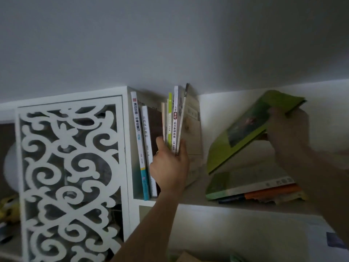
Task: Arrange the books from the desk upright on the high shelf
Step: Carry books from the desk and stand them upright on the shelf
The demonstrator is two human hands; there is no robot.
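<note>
1. Head view, as I read it: a white high shelf (198, 202) runs along a grey wall, with one carved white fretwork panel (69, 176) at its left end.
2. Just right of the panel, two books (144, 148) stand upright.
3. My count of the next cluster of thin books (174, 120) is about five; the left hand (170, 167) grips their lower spines.
4. Well right of the panel, the right hand (287, 127) holds one tilted green book (245, 129) above a flat stack (255, 190) of roughly four.
</note>
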